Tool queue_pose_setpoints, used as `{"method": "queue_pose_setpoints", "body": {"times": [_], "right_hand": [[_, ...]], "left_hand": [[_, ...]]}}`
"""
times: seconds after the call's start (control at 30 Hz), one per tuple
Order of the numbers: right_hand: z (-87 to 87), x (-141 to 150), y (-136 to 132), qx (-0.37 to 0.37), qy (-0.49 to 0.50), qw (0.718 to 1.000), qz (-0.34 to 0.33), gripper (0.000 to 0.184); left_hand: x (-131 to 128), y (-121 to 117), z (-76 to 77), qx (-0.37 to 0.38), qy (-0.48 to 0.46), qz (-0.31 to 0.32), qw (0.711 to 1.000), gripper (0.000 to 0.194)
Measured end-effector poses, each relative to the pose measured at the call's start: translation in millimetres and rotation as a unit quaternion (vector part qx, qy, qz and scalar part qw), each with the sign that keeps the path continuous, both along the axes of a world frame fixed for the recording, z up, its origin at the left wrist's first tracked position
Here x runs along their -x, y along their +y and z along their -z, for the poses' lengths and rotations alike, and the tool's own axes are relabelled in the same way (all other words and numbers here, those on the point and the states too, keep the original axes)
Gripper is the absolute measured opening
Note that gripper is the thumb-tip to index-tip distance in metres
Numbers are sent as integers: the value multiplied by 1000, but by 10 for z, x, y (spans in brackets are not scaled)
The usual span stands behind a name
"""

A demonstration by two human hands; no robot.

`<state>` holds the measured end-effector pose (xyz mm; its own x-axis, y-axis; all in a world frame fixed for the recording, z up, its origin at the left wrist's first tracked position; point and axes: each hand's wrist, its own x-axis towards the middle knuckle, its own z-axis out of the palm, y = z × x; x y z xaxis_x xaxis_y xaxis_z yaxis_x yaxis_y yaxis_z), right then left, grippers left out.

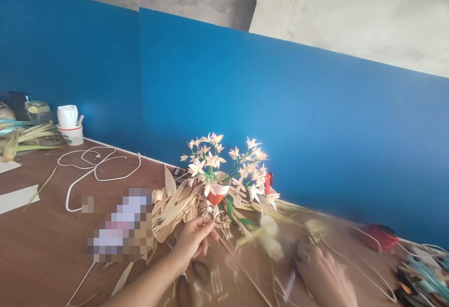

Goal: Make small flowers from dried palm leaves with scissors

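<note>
At the far left of the counter [45, 232], a bundle of leaf strips [38, 134] lies beside a white cup [72, 136] with a red rim. A white cable [79, 183] loops in front of the cup. Next, a pixelated object [119, 225] lies near a pile of dried husks [178, 208].

The left hand [194, 241] is positioned in front of the husks. Its thumb and index finger are pinched together on the base of a small pale flower [214, 212]. The flower is upright, directly in front of a flower-filled paper cup [219, 190], which blocks the space behind it. Dark looped handles [200, 272] lie below the hand.

Further right, a thin stick [254, 282] lies at an angle among loose scraps. The right hand [326, 274] is blurred beside a dark tool [302, 253]; finger opening and grip cannot be determined. Beyond it are a red object [378, 237], a thin cord [372, 274] and mixed clutter [426, 272] at the right edge.
</note>
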<state>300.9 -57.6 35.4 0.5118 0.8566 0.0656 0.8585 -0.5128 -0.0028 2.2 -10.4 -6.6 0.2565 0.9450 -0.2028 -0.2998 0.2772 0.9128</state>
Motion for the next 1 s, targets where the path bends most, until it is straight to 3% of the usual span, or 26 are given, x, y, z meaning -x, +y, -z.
{"method": "queue_pose_setpoints", "body": {"times": [0.1,0.23,0.33,0.43,0.53,0.67,0.83,1.0], "right_hand": [[326,-289,-126,33,0,999,33,27],[659,-487,-164,18,35,999,-10,34],[655,-568,-159,-17,61,998,-29,37],[460,-532,-165,-54,116,991,-46,36],[220,-246,-154,-81,216,968,-96,32],[69,478,-48,-138,341,898,-239,23],[200,1184,167,-194,383,833,-350,24],[477,1313,320,-216,372,834,-346,30]], "left_hand": [[-14,-11,7,3,-20,4,1000,39],[-25,-16,29,4,-44,2,999,39],[-23,0,64,-6,-46,3,999,39],[-19,14,80,-10,-41,5,999,39],[-22,6,62,1,-33,2,999,38],[-34,-17,44,0,-13,-2,1000,38],[-41,3,86,-16,-11,-2,1000,40],[-35,38,105,-15,-11,-25,1000,37]]}}
